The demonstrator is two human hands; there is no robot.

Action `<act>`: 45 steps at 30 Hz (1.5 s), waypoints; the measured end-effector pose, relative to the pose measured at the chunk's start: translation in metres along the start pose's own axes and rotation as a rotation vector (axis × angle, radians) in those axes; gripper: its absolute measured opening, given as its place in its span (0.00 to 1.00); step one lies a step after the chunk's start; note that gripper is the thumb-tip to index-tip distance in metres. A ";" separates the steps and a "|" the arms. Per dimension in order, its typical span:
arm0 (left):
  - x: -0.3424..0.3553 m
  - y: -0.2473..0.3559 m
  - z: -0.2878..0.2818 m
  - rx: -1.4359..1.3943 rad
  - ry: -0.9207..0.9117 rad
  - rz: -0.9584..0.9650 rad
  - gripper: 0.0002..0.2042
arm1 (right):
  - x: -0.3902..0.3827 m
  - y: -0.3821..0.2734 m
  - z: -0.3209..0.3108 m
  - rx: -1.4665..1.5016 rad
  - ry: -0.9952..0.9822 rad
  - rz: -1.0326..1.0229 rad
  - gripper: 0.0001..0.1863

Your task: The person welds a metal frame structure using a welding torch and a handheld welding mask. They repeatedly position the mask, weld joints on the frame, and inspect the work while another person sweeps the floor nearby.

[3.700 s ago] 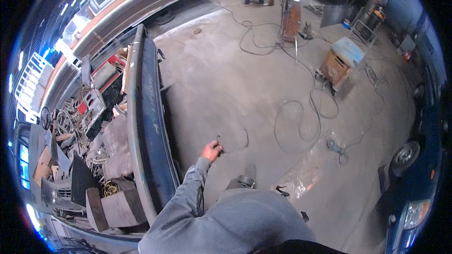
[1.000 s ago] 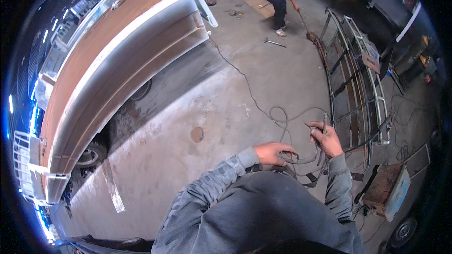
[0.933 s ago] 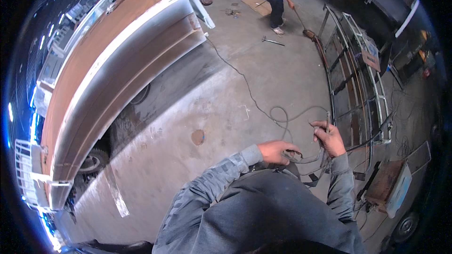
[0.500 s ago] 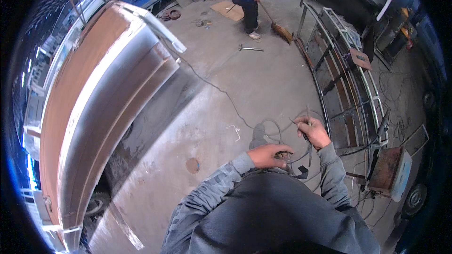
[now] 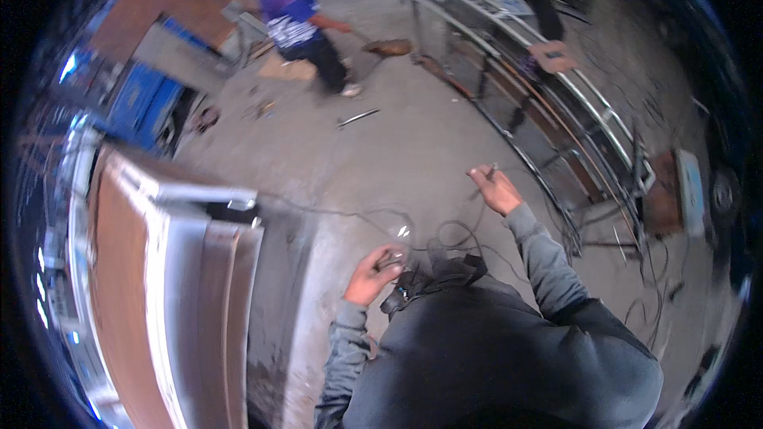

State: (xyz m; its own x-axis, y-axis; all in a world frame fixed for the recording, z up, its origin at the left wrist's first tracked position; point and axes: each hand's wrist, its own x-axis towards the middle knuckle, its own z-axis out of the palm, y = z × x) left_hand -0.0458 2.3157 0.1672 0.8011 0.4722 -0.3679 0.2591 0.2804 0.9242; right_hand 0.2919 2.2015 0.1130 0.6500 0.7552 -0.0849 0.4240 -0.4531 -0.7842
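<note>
My left hand [image 5: 368, 278] is low in front of my body, its fingers curled round something small and greyish, too blurred to name. Farther forward and to the right, my right hand [image 5: 501, 193] is closed on a thin dark rod-shaped tool [image 5: 493, 168], which sticks up past the fingers. Most of that tool is hidden by the hand and smeared by motion. Beyond and below my hands, a dark cable [image 5: 457, 226] lies looped on the concrete floor.
A long metal frame [image 5: 497, 56] stands at the right, near a brown and pale-blue box [image 5: 664, 195]. At the left is a large brown and silver vehicle body [image 5: 123, 270]. A hammer-like tool [image 5: 358, 117] lies ahead. Beyond it a person [image 5: 290, 12] holds a broom [image 5: 389, 48].
My view has swung to the left. My hands have moved apart: the left is farther left, and the right is farther forward. The person with the broom appears farther left.
</note>
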 end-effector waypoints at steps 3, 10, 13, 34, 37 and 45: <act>0.016 -0.018 -0.045 0.009 -0.015 -0.037 0.20 | 0.010 0.000 -0.014 -0.209 0.034 0.125 0.29; 0.093 -0.008 -0.098 -0.006 -0.137 -0.032 0.19 | -0.023 0.035 -0.054 -0.055 0.090 0.547 0.31; 0.132 0.021 -0.120 0.063 -0.255 0.009 0.20 | -0.036 0.034 -0.055 0.067 0.209 0.665 0.26; 0.290 0.071 -0.141 0.084 -0.537 -0.063 0.20 | -0.085 -0.026 -0.164 0.479 1.411 0.280 0.16; 0.314 0.086 -0.130 0.152 -0.520 -0.031 0.22 | -0.056 0.033 -0.187 0.429 1.330 0.383 0.18; 0.409 0.105 -0.112 0.125 -0.336 -0.081 0.22 | 0.049 0.221 -0.216 0.119 1.258 0.639 0.19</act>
State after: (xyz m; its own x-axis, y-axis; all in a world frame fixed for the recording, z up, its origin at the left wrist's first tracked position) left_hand 0.2490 2.6317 0.1022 0.9026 0.1459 -0.4049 0.3757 0.1918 0.9067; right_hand 0.5541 2.0362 0.0678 0.8531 -0.5106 0.1070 -0.1666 -0.4610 -0.8716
